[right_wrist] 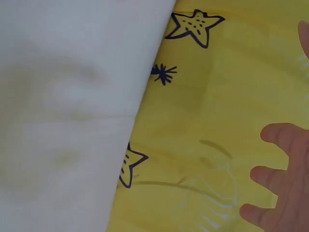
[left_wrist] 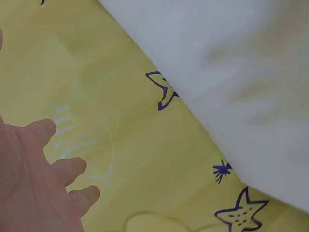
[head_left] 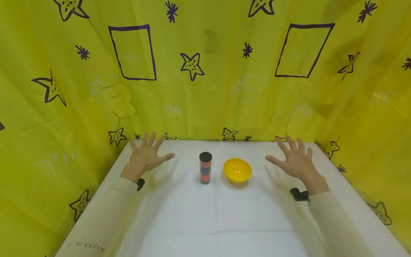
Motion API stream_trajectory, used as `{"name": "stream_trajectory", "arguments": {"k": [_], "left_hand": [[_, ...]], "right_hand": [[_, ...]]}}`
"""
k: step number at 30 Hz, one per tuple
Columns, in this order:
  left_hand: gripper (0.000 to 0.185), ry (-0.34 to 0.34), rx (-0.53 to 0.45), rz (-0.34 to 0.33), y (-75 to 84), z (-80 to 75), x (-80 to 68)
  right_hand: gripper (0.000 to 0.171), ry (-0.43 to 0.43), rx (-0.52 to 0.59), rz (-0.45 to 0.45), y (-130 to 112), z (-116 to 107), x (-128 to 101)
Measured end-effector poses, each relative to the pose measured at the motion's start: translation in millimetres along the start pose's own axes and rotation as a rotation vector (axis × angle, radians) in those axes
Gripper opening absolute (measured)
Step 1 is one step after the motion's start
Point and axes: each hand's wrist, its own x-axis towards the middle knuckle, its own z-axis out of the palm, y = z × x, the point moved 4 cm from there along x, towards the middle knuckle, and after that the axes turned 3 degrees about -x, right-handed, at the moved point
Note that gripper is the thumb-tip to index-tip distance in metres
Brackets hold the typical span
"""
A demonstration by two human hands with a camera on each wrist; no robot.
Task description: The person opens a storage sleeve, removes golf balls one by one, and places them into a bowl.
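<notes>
My left hand (head_left: 145,157) is spread wide above the left part of the table, fingers straight and holding nothing. On the other side my right hand (head_left: 295,160) is spread in the same way, also holding nothing. Between them stands an upright clear cylinder (head_left: 205,170) with a black lid and orange-red and dark bands inside. Just to its right sits a round yellow bowl (head_left: 237,172), with nothing inside. The bowl lies nearer the right hand, the cylinder nearer the left. Both wrist views show spread fingers over the table's edge and curtain.
A white cloth covers the table (head_left: 215,214). Yellow curtain (head_left: 208,100) with dark stars and frames hangs behind the table and along both sides. Dark straps with small mounts sit at both wrists, below pale sleeves (head_left: 99,214).
</notes>
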Motion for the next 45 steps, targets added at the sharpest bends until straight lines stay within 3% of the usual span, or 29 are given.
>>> {"name": "stream_trajectory", "arguments": {"k": [8, 13, 20, 25, 28, 34, 38, 45], "left_hand": [[0.097, 0.005, -0.171, -0.019, 4.3, 16.0, 0.6], [0.087, 0.053, -0.406, 0.016, 14.5, 21.3, 3.6], [0.054, 0.233, -0.78, 0.079, 38.2, 24.9, 5.1], [0.032, 0.356, -0.922, 0.08, 50.9, 32.1, 3.9], [0.026, 0.395, -0.962, 0.076, 57.8, 37.6, 5.6], [0.018, 0.368, -0.938, 0.097, 69.1, 49.7, 12.4], [0.017, 0.316, -0.9, 0.108, 75.7, 55.3, 14.7], [0.038, 0.079, -0.809, 0.177, 95.6, 67.1, 12.5]], "right_hand": [[0.092, 0.027, 0.128, -0.015, -9.3, -0.1, -6.5], [0.077, 0.004, 0.293, -0.062, -17.5, 4.3, -9.5], [0.049, 0.072, 0.442, -0.133, -34.8, 15.0, -10.4], [0.032, 0.171, 0.506, -0.221, -55.3, 25.6, -7.1], [0.024, 0.206, 0.518, -0.264, -65.4, 32.6, -4.9], [0.017, 0.228, 0.5, -0.297, -74.4, 37.3, -3.6], [0.02, 0.198, 0.486, -0.315, -82.4, 40.1, -1.7], [0.023, 0.127, 0.529, -0.355, -100.9, 48.0, -3.3]]}}
